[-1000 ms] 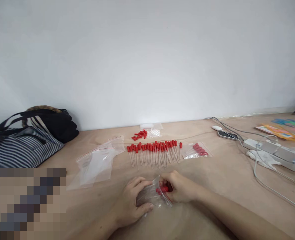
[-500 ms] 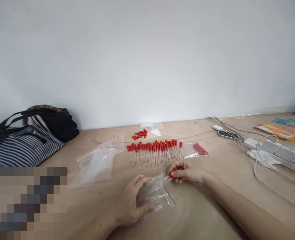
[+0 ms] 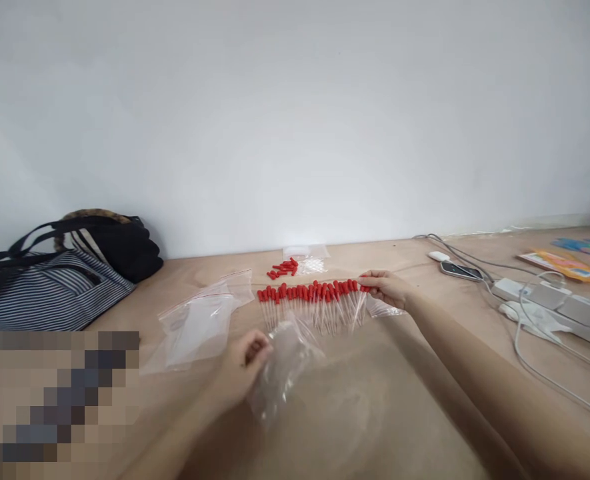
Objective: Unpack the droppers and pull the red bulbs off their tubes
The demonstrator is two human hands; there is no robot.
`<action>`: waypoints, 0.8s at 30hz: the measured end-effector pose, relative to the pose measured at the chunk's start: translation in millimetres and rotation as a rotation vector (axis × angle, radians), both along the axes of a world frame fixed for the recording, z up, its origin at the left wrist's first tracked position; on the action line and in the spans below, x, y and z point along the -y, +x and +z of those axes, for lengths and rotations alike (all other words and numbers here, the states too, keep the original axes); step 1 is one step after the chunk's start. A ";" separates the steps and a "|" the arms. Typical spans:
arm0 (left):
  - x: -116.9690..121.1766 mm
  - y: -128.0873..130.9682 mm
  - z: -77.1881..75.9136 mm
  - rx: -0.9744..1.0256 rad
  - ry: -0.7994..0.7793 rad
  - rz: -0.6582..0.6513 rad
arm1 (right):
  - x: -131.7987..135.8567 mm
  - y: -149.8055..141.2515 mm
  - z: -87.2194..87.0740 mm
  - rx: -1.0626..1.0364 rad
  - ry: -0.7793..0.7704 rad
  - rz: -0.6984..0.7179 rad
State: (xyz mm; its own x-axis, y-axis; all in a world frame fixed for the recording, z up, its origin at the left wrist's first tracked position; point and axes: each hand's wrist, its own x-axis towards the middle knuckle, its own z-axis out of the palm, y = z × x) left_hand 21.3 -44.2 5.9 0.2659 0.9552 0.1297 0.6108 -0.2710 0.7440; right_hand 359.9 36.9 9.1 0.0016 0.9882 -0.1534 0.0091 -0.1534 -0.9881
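Left hand (image 3: 247,360) pinches a clear bag (image 3: 287,367), its mouth best held wide; across mid-tabletop (image 3: 359,400), short of the back edge, runs the row of red-bulbed droppers (image 3: 317,292); at its right end the right hand (image 3: 387,289) pinches one bulb (image 3: 364,283), and a light, straight lift should spare the neighbours.

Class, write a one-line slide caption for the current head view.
Left hand holding a clear bag, right hand at the right end of a row of red-topped droppers.

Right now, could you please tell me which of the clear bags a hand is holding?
The crumpled bag in the left hand, nearest the camera; the other bags lie on the table.
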 end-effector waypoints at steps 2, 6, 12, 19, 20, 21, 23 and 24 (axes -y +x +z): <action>-19.2 -21.3 3.7 0.055 0.081 0.216 | -18.5 -1.0 -1.2 0.054 -0.023 0.018; -49.8 -61.7 10.5 -0.092 0.201 0.598 | -45.5 -11.5 -8.3 0.185 -0.053 0.023; -58.7 -69.8 12.8 -0.336 0.086 0.812 | -61.9 -34.6 -15.2 0.372 -0.036 -0.018; -54.3 -57.5 9.6 -0.406 0.179 0.851 | -51.6 -27.7 -14.4 0.564 0.032 -0.131; -52.9 -56.3 9.7 -0.427 0.193 0.855 | -47.5 -20.0 -13.4 0.602 0.040 -0.159; -51.5 -54.9 9.7 -0.451 0.210 0.862 | -42.6 -10.7 -12.5 0.646 0.042 -0.192; -48.4 -51.0 8.8 -0.499 0.280 0.871 | -30.7 11.5 -11.5 0.746 0.020 -0.262; -46.7 -48.5 7.5 -0.516 0.340 0.870 | -23.9 23.4 -11.6 0.797 -0.005 -0.297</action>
